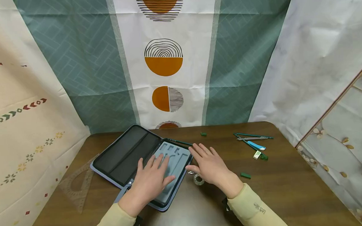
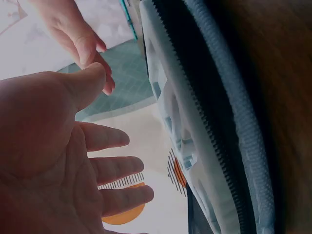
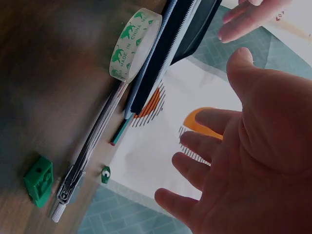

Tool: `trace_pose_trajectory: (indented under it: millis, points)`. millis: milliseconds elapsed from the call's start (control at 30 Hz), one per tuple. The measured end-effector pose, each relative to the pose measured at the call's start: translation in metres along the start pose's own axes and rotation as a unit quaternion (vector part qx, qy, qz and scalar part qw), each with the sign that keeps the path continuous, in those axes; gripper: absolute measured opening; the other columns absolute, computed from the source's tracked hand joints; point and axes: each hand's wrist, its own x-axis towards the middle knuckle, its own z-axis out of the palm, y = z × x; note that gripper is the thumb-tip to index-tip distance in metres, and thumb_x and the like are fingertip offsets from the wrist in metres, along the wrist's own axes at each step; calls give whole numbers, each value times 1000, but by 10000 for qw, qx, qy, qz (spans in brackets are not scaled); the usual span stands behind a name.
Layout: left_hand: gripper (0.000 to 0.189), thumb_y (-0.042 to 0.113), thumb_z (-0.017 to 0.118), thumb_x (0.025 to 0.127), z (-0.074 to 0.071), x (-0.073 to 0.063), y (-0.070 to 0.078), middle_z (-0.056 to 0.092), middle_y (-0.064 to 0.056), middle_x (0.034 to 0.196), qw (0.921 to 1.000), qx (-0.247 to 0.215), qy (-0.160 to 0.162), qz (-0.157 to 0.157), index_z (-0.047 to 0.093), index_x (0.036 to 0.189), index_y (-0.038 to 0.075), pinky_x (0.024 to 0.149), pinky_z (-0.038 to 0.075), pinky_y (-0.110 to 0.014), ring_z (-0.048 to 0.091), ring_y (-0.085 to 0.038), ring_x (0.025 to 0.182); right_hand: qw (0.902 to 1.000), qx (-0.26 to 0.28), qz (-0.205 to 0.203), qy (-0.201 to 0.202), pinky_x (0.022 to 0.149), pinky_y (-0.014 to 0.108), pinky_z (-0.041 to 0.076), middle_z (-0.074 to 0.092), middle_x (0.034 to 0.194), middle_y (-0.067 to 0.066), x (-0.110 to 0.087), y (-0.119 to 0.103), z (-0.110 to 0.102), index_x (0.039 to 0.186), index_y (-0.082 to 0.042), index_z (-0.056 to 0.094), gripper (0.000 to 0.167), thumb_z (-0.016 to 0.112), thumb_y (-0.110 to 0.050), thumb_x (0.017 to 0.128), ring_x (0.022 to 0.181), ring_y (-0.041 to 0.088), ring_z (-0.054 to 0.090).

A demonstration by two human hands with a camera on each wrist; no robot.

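Note:
An open zip case [image 1: 131,155] lies on the table, its dark lid folded to the left and a grey moulded tray [image 1: 183,156] in its right half. Over the tray's lower left, my left hand [image 1: 153,180] is spread, palm down, holding nothing. In the left wrist view, its fingers stand apart from the tray [image 2: 168,97]. My right hand [image 1: 209,164] is spread just beyond the case's right edge, also holding nothing. Below it are a roll of tape [image 3: 130,46] with green print and a metal compass [image 3: 87,146]. A green pencil [image 3: 119,131] lies along the case's far edge.
Left of the case lies a clear set square [image 1: 78,185]. At the right are green pencils [image 1: 251,135], metal dividers [image 1: 252,138], a blue cutter [image 1: 256,145] and a white eraser [image 1: 257,155]. Small green blocks [image 1: 245,175] are scattered about. Curtains hang behind the table.

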Motion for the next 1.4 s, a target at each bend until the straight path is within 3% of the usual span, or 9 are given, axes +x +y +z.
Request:
trace_pose_trajectory:
  millis: [500, 867, 1167, 1400]
  points:
    - [69, 57, 65, 108, 9, 1, 7, 52, -17, 164, 9979, 57, -638, 98, 60, 158, 9, 105, 51, -70, 54, -45, 146, 9970, 182, -30, -754, 128, 60, 29, 36, 177, 13, 4, -3, 5, 172, -15, 38, 76, 55, -58, 112, 162, 32, 34]
    - [65, 53, 71, 107, 9, -1, 8, 59, -18, 158, 9976, 79, -683, 51, 64, 153, 8, 97, 58, -64, 59, -42, 139, 9945, 37, -402, -968, 129, 57, 29, 36, 177, 12, 15, -11, 9, 171, -16, 42, 73, 54, -57, 113, 164, 33, 31]
    - [61, 52, 73, 106, 13, -1, 9, 63, -18, 153, 9968, 172, -774, 81, 68, 148, 8, 91, 61, -59, 62, -41, 135, 9920, 98, -643, -1086, 128, 56, 31, 35, 177, 12, 20, -8, 13, 170, -18, 45, 69, 62, -51, 111, 163, 33, 32]
    - [62, 53, 72, 106, 17, -2, 11, 62, -17, 154, 9961, 208, -857, 65, 68, 149, 8, 91, 61, -58, 60, -40, 137, 9920, -165, -666, -1062, 127, 57, 33, 40, 175, 11, 16, -9, 17, 166, -20, 53, 67, 70, -49, 108, 162, 32, 35]
